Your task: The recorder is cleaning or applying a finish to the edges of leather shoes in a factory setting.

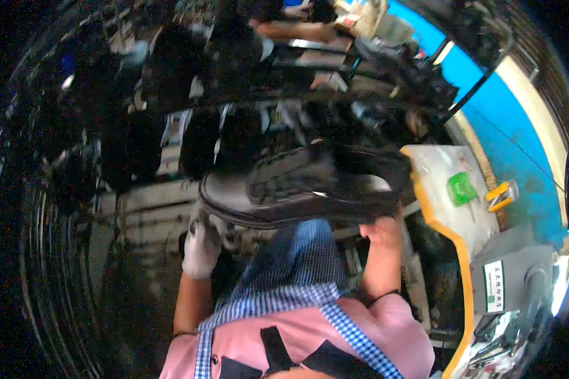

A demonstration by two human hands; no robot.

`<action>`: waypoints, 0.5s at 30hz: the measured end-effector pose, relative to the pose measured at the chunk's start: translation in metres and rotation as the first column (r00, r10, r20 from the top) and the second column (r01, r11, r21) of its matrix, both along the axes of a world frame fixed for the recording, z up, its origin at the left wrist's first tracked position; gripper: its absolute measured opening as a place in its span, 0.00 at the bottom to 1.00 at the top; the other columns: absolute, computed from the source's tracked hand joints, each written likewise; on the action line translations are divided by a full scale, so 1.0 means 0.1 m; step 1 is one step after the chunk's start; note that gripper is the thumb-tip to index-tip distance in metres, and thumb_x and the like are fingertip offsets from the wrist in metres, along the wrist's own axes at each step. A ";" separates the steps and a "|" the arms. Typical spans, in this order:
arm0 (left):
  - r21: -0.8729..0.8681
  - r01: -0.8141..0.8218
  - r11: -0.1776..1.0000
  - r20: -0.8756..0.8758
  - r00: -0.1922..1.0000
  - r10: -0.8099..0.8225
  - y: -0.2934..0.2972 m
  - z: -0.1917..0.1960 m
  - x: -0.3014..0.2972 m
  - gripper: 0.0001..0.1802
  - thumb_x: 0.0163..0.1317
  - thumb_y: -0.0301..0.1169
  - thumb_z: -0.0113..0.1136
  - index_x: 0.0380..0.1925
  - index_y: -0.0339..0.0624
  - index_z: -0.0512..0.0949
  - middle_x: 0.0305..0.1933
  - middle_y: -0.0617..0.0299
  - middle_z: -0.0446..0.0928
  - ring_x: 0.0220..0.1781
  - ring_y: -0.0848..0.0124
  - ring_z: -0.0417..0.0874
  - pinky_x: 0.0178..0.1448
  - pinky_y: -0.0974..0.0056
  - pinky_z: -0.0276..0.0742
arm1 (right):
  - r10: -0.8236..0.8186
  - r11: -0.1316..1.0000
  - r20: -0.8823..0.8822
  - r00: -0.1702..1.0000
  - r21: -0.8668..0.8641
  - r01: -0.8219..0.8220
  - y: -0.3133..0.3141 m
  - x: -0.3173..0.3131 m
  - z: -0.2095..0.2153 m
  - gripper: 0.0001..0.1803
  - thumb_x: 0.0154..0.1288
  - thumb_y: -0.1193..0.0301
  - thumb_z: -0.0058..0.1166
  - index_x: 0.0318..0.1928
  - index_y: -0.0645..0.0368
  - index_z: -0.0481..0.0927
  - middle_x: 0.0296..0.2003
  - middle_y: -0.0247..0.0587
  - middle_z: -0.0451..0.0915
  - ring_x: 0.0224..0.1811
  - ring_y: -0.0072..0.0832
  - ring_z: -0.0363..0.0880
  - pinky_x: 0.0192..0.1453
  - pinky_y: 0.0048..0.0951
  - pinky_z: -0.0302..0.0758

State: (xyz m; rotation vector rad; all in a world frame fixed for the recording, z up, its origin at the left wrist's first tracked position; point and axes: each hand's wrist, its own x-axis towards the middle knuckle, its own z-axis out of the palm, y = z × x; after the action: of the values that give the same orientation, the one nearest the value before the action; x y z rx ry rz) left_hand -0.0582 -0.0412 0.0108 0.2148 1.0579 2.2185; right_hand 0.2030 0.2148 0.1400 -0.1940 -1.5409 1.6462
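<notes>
A black shoe (287,196) is held up crosswise in front of me, its toe to the left and its heel to the right. My right hand (384,231), bare, grips the heel end from below, with part of its fingers behind the shoe. My left hand (202,247) wears a pale glove with darker fingers and is closed at the underside of the toe. The shoe hides part of its fingertips, and motion blurs them.
At my right stands a white worktable (447,163) with a yellow edge, bearing a green object (463,189) and a yellow item (502,196). A grey box (512,268) is beside it. Dark racks (189,101) with many blurred black items stretch across the far side.
</notes>
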 end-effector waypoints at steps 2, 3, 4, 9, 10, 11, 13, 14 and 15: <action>0.155 0.225 0.962 -0.249 0.951 -0.183 0.13 0.59 0.25 0.30 0.63 0.44 0.54 0.59 0.38 0.63 0.35 0.62 0.74 0.36 0.72 0.77 0.37 0.66 0.75 | -0.084 0.943 -0.404 0.911 -0.327 -0.058 -0.17 0.02 0.36 0.35 0.48 0.72 0.52 0.60 0.69 0.62 0.46 0.59 0.76 0.17 0.34 0.77 0.16 0.24 0.77; 0.101 0.252 0.962 -0.194 0.954 -0.229 0.14 0.71 0.33 0.30 0.62 0.44 0.56 0.59 0.38 0.63 0.35 0.62 0.73 0.36 0.71 0.77 0.38 0.66 0.76 | -0.083 0.954 -0.433 0.898 -0.294 -0.054 -0.19 -0.03 0.56 0.35 0.48 0.72 0.52 0.60 0.69 0.62 0.46 0.59 0.76 0.17 0.34 0.77 0.16 0.24 0.77; 0.039 0.273 0.961 -0.136 0.954 -0.266 0.12 0.73 0.39 0.31 0.60 0.44 0.58 0.59 0.39 0.63 0.35 0.61 0.73 0.37 0.70 0.77 0.38 0.65 0.76 | -0.369 0.908 -0.590 0.718 -0.394 0.143 -0.15 -0.15 0.77 0.33 0.48 0.72 0.53 0.58 0.67 0.65 0.44 0.55 0.77 0.19 0.37 0.78 0.16 0.27 0.76; -0.025 0.356 0.934 -0.147 0.923 -0.356 0.14 0.50 0.51 0.25 0.59 0.35 0.59 0.55 0.40 0.67 0.41 0.63 0.74 0.42 0.70 0.77 0.44 0.67 0.75 | -0.551 0.578 -0.598 0.583 0.230 0.783 0.13 -0.70 1.92 0.37 0.44 0.76 0.67 0.55 0.65 0.61 0.34 0.45 0.78 0.20 0.23 0.76 0.23 0.21 0.74; 0.013 0.411 0.912 -0.162 0.901 -0.403 0.13 0.58 0.56 0.25 0.58 0.34 0.60 0.54 0.40 0.68 0.42 0.63 0.74 0.43 0.70 0.77 0.47 0.67 0.74 | -0.513 0.535 -0.606 0.608 0.328 0.778 0.27 -0.81 2.11 0.43 0.45 0.74 0.69 0.58 0.63 0.54 0.39 0.46 0.76 0.24 0.23 0.77 0.26 0.21 0.75; -0.055 0.411 0.910 -0.088 0.906 -0.414 0.10 0.54 0.58 0.23 0.58 0.32 0.59 0.52 0.39 0.69 0.44 0.62 0.74 0.46 0.71 0.76 0.50 0.67 0.71 | -0.512 0.629 -0.508 0.693 0.328 0.705 0.36 -0.93 2.28 0.42 0.45 0.72 0.70 0.57 0.65 0.56 0.39 0.46 0.76 0.26 0.24 0.77 0.28 0.21 0.76; -0.068 0.400 0.914 -0.162 0.899 -0.406 0.14 0.58 0.62 0.21 0.58 0.31 0.58 0.52 0.39 0.70 0.44 0.62 0.74 0.47 0.71 0.75 0.51 0.68 0.70 | -0.449 0.595 -0.559 0.697 0.395 0.700 0.84 -1.22 2.52 0.42 0.48 0.68 0.69 0.56 0.67 0.54 0.35 0.44 0.78 0.22 0.23 0.77 0.22 0.21 0.74; -0.079 0.393 0.916 -0.221 0.889 -0.400 0.15 0.59 0.62 0.20 0.58 0.30 0.57 0.51 0.38 0.70 0.44 0.61 0.74 0.48 0.72 0.74 0.52 0.68 0.70 | -0.507 0.621 -0.468 0.724 0.385 0.683 0.85 -1.29 2.59 0.40 0.48 0.66 0.69 0.55 0.68 0.57 0.36 0.44 0.78 0.25 0.23 0.77 0.23 0.22 0.75; -0.078 0.386 0.919 -0.229 0.890 -0.393 0.13 0.59 0.61 0.20 0.58 0.30 0.57 0.51 0.38 0.70 0.44 0.61 0.74 0.48 0.72 0.74 0.52 0.68 0.70 | -0.663 0.460 -0.392 0.638 0.460 0.760 0.99 -1.32 2.66 0.39 0.48 0.65 0.69 0.54 0.68 0.60 0.33 0.42 0.78 0.26 0.21 0.76 0.23 0.20 0.73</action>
State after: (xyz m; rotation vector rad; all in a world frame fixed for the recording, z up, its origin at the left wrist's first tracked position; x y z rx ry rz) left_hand 0.0023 -0.0281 0.0694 0.6413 1.0658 1.8412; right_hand 0.0708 0.3136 0.4058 -0.3117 -1.4685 0.4396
